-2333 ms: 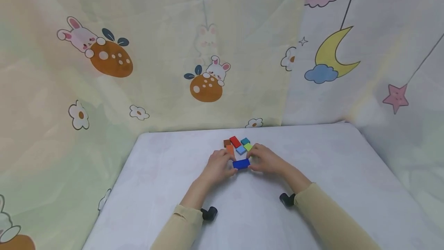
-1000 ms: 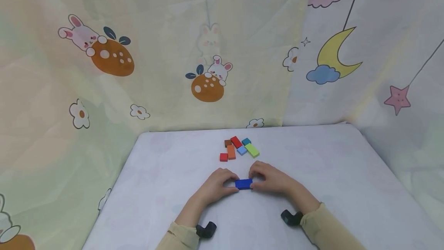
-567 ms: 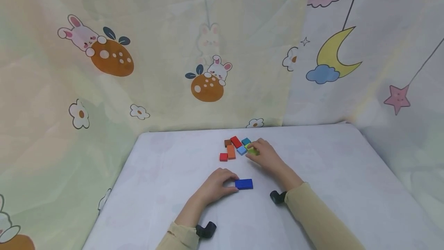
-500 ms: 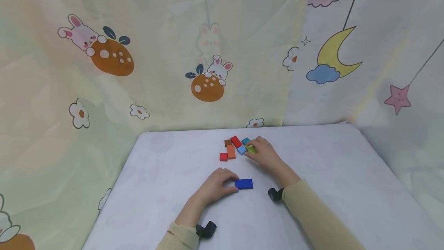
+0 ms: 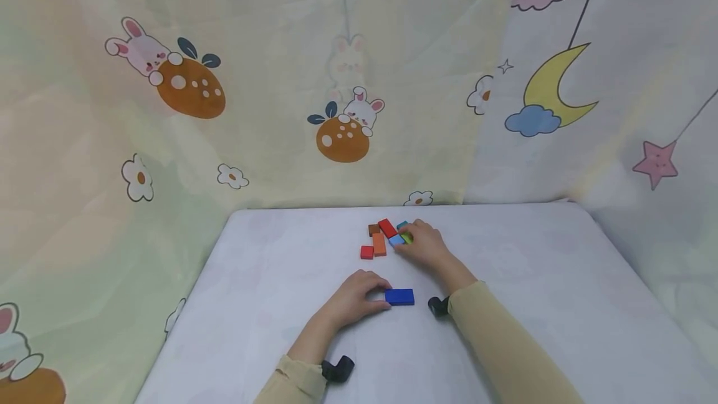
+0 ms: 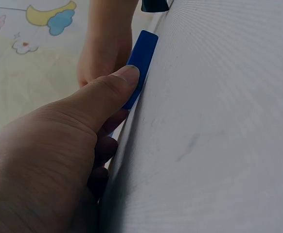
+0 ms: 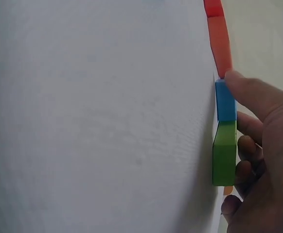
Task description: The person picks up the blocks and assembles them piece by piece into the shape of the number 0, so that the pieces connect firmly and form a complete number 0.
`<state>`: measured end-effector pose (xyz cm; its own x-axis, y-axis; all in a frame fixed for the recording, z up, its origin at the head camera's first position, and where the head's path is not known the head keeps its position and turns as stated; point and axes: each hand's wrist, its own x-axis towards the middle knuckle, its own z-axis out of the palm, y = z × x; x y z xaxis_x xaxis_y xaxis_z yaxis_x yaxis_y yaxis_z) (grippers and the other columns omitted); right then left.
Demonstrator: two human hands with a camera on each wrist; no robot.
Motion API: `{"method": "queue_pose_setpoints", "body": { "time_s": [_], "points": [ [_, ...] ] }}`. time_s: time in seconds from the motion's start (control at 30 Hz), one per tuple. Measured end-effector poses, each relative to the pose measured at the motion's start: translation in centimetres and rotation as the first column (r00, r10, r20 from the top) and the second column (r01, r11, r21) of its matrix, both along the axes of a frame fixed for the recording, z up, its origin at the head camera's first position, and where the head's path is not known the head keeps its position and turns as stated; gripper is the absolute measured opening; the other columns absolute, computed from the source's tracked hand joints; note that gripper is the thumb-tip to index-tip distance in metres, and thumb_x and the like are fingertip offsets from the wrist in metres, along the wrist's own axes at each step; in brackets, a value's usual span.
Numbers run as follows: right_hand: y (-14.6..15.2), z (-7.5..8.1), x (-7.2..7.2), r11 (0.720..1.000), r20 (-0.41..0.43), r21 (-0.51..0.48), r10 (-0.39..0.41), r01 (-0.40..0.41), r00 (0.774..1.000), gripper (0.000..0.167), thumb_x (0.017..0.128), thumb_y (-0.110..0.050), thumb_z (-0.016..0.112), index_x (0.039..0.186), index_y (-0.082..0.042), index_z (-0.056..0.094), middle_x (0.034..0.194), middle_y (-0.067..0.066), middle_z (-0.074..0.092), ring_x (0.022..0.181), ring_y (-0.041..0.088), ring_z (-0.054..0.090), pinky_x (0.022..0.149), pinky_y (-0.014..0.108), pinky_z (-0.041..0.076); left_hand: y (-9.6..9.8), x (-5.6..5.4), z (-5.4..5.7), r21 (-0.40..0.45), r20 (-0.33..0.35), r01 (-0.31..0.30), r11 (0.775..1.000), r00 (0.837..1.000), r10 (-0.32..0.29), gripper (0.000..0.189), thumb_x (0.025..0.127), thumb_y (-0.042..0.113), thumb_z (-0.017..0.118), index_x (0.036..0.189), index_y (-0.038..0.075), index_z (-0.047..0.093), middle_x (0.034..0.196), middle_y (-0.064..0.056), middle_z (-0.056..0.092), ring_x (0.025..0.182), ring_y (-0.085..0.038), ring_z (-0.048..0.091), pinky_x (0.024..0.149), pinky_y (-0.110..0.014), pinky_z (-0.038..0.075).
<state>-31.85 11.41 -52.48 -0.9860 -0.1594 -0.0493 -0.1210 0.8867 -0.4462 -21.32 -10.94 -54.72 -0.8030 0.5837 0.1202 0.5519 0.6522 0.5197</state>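
Observation:
Thumb and fingers of my left hand [image 5: 353, 301] pinch the left end of a dark blue rectangular block [image 5: 399, 297] lying on the white table; the left wrist view shows the thumb on that block [image 6: 144, 53]. Farther back, my right hand [image 5: 429, 248] is at the small light blue block [image 5: 396, 240]. In the right wrist view its thumb touches one end of the light blue block [image 7: 225, 102], with the fingers curled behind. A lime green block [image 7: 224, 160] sits against that one, partly covered by the hand in the head view.
Around the right hand lie a teal block [image 5: 402, 225], a long red block [image 5: 387, 228], a brown block [image 5: 374, 229], an orange block [image 5: 379, 244] and a small red block [image 5: 367, 252]. Behind the table [image 5: 280, 254] hangs a printed cloth [image 5: 269, 80].
Both hands brought the dark blue block nearer from the pile. My right hand then let go and went back to the pile, over the green block, then left to the light blue one. The left hand stayed.

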Motion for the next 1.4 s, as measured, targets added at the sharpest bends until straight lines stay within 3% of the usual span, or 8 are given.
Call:
{"method": "queue_pose_setpoints", "body": {
  "time_s": [0.27, 0.6, 0.9, 1.17, 1.4],
  "points": [
    [0.3, 0.0, -0.1, 0.999, -0.019, 0.045, 0.031, -0.031, 0.999, 0.054, 0.083, -0.052, 0.073, 0.126, -0.022, 0.065, 0.118, 0.006, 0.057, 0.105, 0.025, 0.053, 0.094, 0.046, 0.046, 0.3, -0.1, 0.1, -0.003, 0.019, 0.000, 1.000, 1.000, 0.000, 0.034, 0.088, 0.048, 0.071, 0.119, 0.034, 0.066, 0.113, 0.018, 0.066, 0.109, -0.003, 0.054, 0.098, -0.029, 0.048],
    [1.0, 1.4, 0.8, 0.995, -0.039, -0.032, 0.089, -0.090, 0.995, 0.053, 0.082, -0.048, 0.076, 0.126, -0.020, 0.064, 0.116, 0.004, 0.055, 0.102, 0.022, 0.052, 0.088, 0.040, 0.051, 0.6, -0.1, 0.1, -0.010, 0.011, 0.006, 1.000, 1.000, -0.006, 0.033, 0.088, 0.047, 0.071, 0.118, 0.033, 0.067, 0.114, 0.017, 0.066, 0.109, -0.004, 0.054, 0.100, -0.030, 0.047],
    [3.4, 3.1, 3.5, 0.974, -0.065, -0.091, 0.203, -0.208, 0.977, 0.042, 0.082, -0.039, 0.079, 0.117, -0.021, 0.066, 0.112, 0.003, 0.057, 0.107, 0.023, 0.055, 0.094, 0.045, 0.052, 0.6, -0.1, 0.1, -0.026, 0.046, -0.013, 1.000, 0.999, 0.014, 0.034, 0.088, 0.050, 0.069, 0.119, 0.036, 0.065, 0.114, 0.020, 0.065, 0.110, -0.003, 0.053, 0.100, -0.031, 0.048],
    [5.6, 2.7, 6.3, 0.968, -0.013, -0.117, 0.223, -0.223, 0.975, 0.038, 0.082, -0.035, 0.080, 0.116, -0.026, 0.064, 0.112, -0.004, 0.056, 0.107, 0.018, 0.053, 0.097, 0.042, 0.052, 0.4, -0.1, -0.2, -0.023, 0.053, -0.025, 0.999, 0.998, 0.026, 0.033, 0.089, 0.050, 0.069, 0.119, 0.037, 0.065, 0.113, 0.021, 0.064, 0.110, -0.003, 0.053, 0.100, -0.032, 0.048],
    [6.6, 2.0, 7.9, 0.955, 0.033, -0.143, 0.269, -0.261, 0.963, 0.034, 0.082, -0.035, 0.080, 0.112, -0.031, 0.063, 0.112, -0.008, 0.055, 0.105, 0.013, 0.053, 0.098, 0.042, 0.052, 0.2, 0.0, 0.0, -0.004, 0.048, -0.022, 1.000, 0.999, 0.023, 0.033, 0.089, 0.048, 0.070, 0.119, 0.035, 0.066, 0.113, 0.019, 0.065, 0.111, -0.004, 0.054, 0.099, -0.032, 0.049]
  ]
}}
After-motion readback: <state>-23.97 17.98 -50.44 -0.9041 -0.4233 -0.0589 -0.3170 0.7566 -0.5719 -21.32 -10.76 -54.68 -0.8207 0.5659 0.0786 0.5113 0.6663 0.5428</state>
